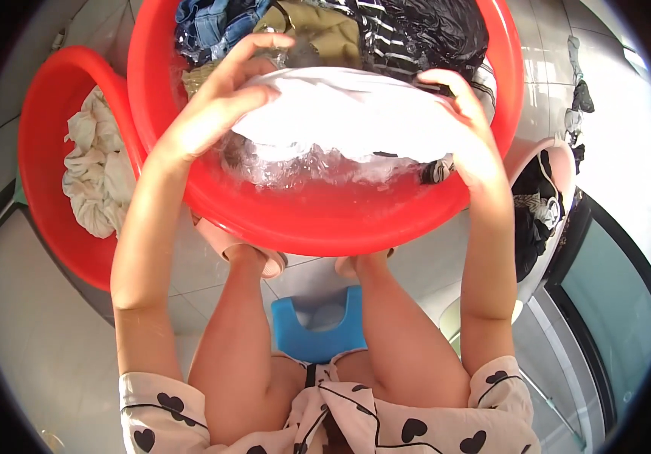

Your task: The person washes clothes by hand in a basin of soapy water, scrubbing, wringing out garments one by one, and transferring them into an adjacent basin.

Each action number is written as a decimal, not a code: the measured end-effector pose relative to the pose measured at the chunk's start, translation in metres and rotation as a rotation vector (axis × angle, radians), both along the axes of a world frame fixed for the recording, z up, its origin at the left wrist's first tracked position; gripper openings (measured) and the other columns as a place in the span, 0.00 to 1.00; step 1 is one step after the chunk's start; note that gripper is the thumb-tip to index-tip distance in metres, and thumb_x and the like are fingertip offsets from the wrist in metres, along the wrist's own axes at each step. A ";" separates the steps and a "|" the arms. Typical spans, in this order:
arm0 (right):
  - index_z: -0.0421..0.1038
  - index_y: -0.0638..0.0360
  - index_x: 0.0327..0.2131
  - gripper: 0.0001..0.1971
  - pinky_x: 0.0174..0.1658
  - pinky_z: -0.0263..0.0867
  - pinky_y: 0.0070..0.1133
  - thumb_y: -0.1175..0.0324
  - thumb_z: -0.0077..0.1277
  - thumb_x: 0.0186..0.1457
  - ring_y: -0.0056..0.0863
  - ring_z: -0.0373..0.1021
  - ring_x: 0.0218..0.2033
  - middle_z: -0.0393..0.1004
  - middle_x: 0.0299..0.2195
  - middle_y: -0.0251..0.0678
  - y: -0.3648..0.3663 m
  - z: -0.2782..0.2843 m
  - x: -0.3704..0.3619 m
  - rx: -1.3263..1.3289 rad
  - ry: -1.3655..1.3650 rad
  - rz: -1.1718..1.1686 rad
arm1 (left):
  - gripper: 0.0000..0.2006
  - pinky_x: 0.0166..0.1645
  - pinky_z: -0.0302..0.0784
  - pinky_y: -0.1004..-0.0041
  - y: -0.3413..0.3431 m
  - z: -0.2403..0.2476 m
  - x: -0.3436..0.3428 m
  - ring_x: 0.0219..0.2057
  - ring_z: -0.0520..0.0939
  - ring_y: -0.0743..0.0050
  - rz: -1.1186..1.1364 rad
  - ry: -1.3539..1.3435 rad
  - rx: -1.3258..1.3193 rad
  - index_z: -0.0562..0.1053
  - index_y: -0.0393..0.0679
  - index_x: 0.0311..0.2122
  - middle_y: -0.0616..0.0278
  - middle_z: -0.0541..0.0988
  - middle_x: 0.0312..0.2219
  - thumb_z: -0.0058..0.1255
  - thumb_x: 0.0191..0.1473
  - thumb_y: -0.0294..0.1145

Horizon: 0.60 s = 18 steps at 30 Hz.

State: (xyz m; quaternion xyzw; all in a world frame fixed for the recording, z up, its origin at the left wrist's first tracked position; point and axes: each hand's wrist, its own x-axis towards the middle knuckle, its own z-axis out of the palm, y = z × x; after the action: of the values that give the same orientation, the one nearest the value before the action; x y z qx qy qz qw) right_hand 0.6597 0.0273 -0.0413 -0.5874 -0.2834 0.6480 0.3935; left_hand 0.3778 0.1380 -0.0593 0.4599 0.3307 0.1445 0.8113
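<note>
"What is closest?"

"A small blue stool (pixel 318 344), between the person's legs (pixel 409 325). Next comes a big red tub (pixel 325 238)."

"Where is the white cloth (pixel 356 113)?"

"In the tub, just over the water (pixel 303 168), stretched between the two hands. It is very bright, smooth and puffy on top, with soft folds by its far edge. The near edge looks wet, and shiny, clear water is right beside it."

"And the hands?"

"The left hand (pixel 216 106) has its thumb on one end, with a finger sticking up away from it. The right hand (pixel 478 140) bends its fingers at the other end. I can't tell if either one is squeezing."

"What is past the cloth?"

"More clothes: blue denim (pixel 220 26), a brown-green piece (pixel 329 34) and a black one with white stripes (pixel 387 41)."
</note>
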 end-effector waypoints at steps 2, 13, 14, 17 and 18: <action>0.60 0.60 0.53 0.19 0.42 0.67 0.18 0.74 0.46 0.57 0.21 0.69 0.41 0.70 0.42 0.34 -0.005 -0.033 -0.002 0.342 -0.283 0.182 | 0.22 0.52 0.66 0.74 -0.010 -0.028 0.009 0.50 0.70 0.72 0.009 0.198 0.439 0.65 0.44 0.55 0.60 0.69 0.46 0.50 0.53 0.24; 0.61 0.47 0.55 0.27 0.44 0.67 0.32 0.51 0.51 0.53 0.41 0.73 0.41 0.76 0.38 0.42 0.003 -0.120 -0.069 -0.130 -1.122 0.376 | 0.32 0.62 0.59 0.58 -0.048 -0.135 0.042 0.58 0.64 0.44 -0.213 0.980 0.620 0.53 0.47 0.63 0.46 0.60 0.58 0.46 0.56 0.47; 0.61 0.48 0.56 0.26 0.45 0.66 0.31 0.54 0.50 0.54 0.39 0.71 0.43 0.74 0.41 0.42 -0.001 -0.128 -0.060 -0.144 -1.098 0.415 | 0.32 0.62 0.59 0.58 -0.050 -0.137 0.053 0.58 0.64 0.44 -0.212 0.960 0.614 0.53 0.47 0.63 0.46 0.60 0.58 0.46 0.56 0.47; 0.61 0.51 0.56 0.23 0.50 0.65 0.31 0.61 0.46 0.57 0.32 0.67 0.48 0.66 0.51 0.40 -0.013 -0.140 -0.051 -0.160 -0.967 0.531 | 0.25 0.59 0.65 0.59 -0.035 -0.096 0.046 0.53 0.72 0.52 -0.716 0.885 0.587 0.55 0.41 0.61 0.46 0.63 0.57 0.40 0.58 0.28; 0.61 0.52 0.57 0.22 0.52 0.64 0.30 0.63 0.45 0.58 0.30 0.65 0.50 0.64 0.54 0.39 -0.015 -0.148 -0.047 -0.161 -0.932 0.559 | 0.25 0.59 0.65 0.59 -0.040 -0.092 0.046 0.53 0.72 0.52 -0.714 0.880 0.595 0.55 0.41 0.61 0.46 0.63 0.57 0.40 0.58 0.28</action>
State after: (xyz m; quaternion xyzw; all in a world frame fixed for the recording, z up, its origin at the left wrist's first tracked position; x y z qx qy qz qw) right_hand 0.6128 0.0127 -0.1890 -0.7427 -0.5227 0.4186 -0.0071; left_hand 0.4242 0.0981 -0.1515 0.7637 0.4049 -0.2514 0.4354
